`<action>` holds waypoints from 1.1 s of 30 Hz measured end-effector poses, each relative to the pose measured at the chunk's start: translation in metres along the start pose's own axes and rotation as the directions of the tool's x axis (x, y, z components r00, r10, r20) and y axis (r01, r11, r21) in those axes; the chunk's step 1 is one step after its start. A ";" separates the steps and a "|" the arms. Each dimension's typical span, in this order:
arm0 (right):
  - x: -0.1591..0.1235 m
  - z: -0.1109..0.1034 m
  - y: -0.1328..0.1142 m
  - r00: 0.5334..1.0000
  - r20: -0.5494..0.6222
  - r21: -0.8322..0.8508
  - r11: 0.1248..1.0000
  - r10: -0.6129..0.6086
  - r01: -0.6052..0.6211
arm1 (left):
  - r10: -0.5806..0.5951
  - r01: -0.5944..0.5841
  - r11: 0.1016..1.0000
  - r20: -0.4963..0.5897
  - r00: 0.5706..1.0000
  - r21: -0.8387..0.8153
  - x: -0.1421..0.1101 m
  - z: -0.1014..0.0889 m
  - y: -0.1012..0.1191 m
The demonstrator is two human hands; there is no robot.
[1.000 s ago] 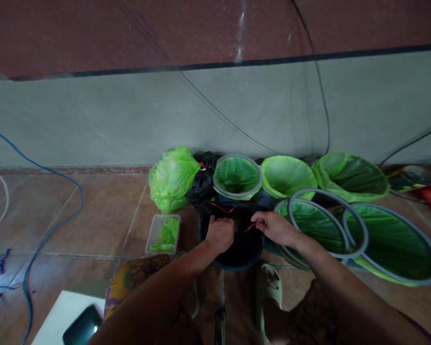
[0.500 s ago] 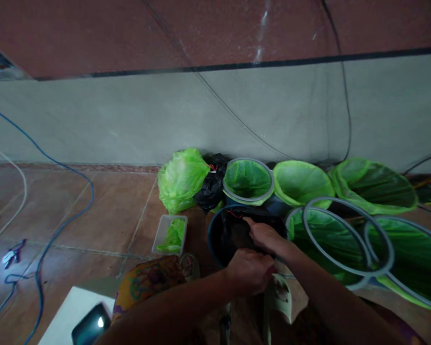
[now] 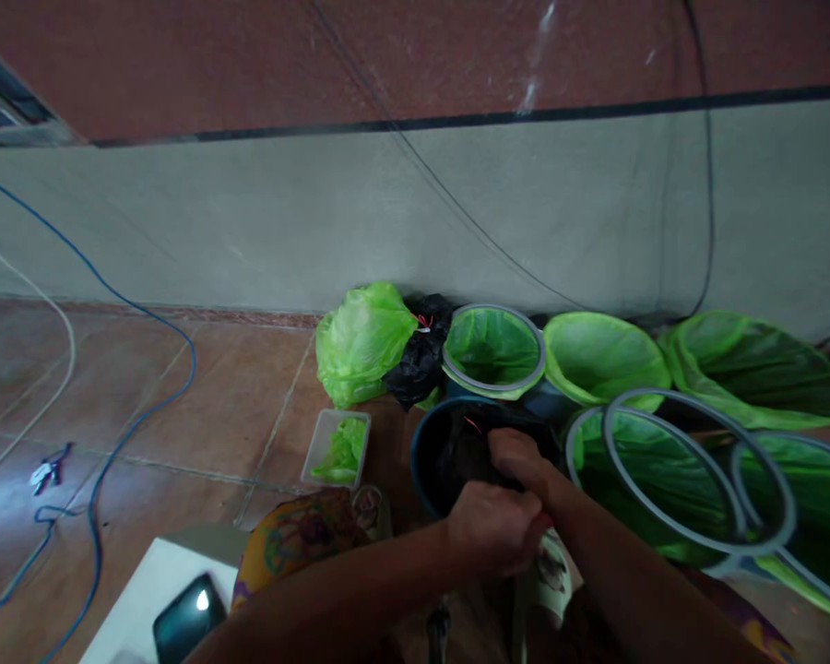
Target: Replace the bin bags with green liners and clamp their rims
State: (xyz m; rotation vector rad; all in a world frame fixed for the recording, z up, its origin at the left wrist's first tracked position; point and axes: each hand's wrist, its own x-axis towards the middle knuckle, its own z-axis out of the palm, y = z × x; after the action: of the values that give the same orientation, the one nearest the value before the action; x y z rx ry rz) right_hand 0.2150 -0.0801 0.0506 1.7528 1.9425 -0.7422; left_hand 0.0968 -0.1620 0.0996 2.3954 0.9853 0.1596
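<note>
A dark bucket stands on the floor between my feet, with a black plastic bag inside it. My right hand is closed on the bag at the bucket's right side. Nearer to me, my left hand is a fist at the bucket's near rim, gripping what looks like the same bag's edge; its fingers are partly hidden. A thin red strip shows on the black plastic. Just right of the bucket is a bin lined with a green bag, and a loose grey ring lies across it.
Several more green-lined bins stand along the wall and to the right. A full green bag and a black bag lean there too. Left are a clear tub with green plastic, a phone, keys and a blue cable.
The view has shifted, so everything sits further right. My right hand's fingers have curled in where they reached out before, and both hands remain at the bag.
</note>
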 end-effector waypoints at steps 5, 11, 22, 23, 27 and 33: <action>-0.031 -0.035 0.008 0.972 -0.181 0.051 0.986 -0.150 0.162 | -0.297 0.278 0.950 -0.142 0.944 -0.142 0.011 -0.040 -0.022; -0.061 -0.065 0.028 0.704 -0.709 0.387 0.811 -0.042 0.438 | -0.496 0.145 0.670 -0.294 0.817 -0.728 0.027 -0.076 -0.054; -0.055 -0.070 0.025 0.865 -0.475 0.843 -0.196 0.163 0.500 | -0.466 -0.123 -0.018 -0.101 0.879 -0.992 0.033 -0.096 -0.044; -0.055 -0.071 0.024 0.878 -0.459 0.844 -0.241 0.137 0.479 | -0.476 -0.120 -0.010 -0.101 0.874 -0.993 0.034 -0.097 -0.045; -0.055 -0.063 0.015 0.894 -0.448 0.892 -0.057 0.021 0.449 | -0.487 -0.142 -0.033 -0.108 0.866 -0.989 0.039 -0.096 -0.048; -0.054 -0.035 -0.017 0.880 -0.366 0.898 0.133 -0.302 0.419 | -0.422 -0.174 -0.140 -0.100 0.901 -0.975 0.045 -0.095 -0.040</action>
State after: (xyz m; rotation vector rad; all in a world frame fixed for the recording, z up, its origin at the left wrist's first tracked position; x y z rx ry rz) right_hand 0.2065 -0.1007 0.1131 1.7996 2.1033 -2.6124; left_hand 0.0760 -0.0667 0.1556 0.6627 0.7079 1.0003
